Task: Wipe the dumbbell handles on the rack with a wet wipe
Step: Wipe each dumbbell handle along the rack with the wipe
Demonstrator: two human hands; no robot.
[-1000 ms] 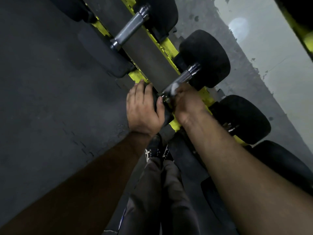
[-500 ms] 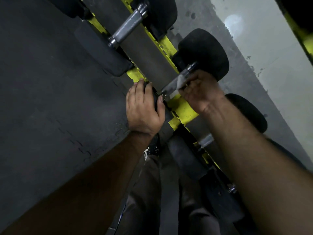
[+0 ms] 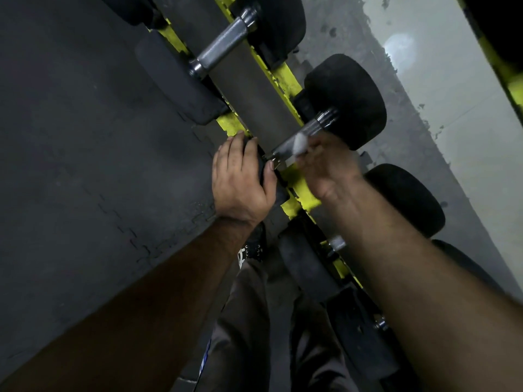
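Since half a second ago the right hand (image 3: 325, 168) has slid back down the handle (image 3: 304, 135) toward the person, from the far end near the round black head (image 3: 348, 100) to about the middle of the bar; a second ago it sat lower still, against the near collar. It is motion-blurred, its fingers curled about the bar with the white wet wipe (image 3: 299, 142) bunched between them and the metal. The left hand (image 3: 240, 179) has stayed where it was, fingers and thumb wrapped over the near black head (image 3: 261, 171) of the same dumbbell, gripping it.

That dumbbell lies across the yellow rack (image 3: 283, 80), whose two chipped rails run diagonally from the top of the view toward the lower right, with a grey gap between them. Knurled bar shows bare between the wipe and the far collar; the near collar is just beside the left thumb. Beyond it sits another dumbbell with a bare knurled handle (image 3: 223, 46), well apart from both hands. Nearer the person, more dumbbells (image 3: 407, 199) are partly hidden under the right forearm, with only collar stubs showing.

To the left of the rack spreads dark rubber floor matting (image 3: 85, 137), open right up to the near heads. Right of the far heads runs a scuffed, paler strip of floor (image 3: 452, 108). The person's trousers (image 3: 249, 321) and a laced shoe (image 3: 253, 247) stand close against the rack's near rail.
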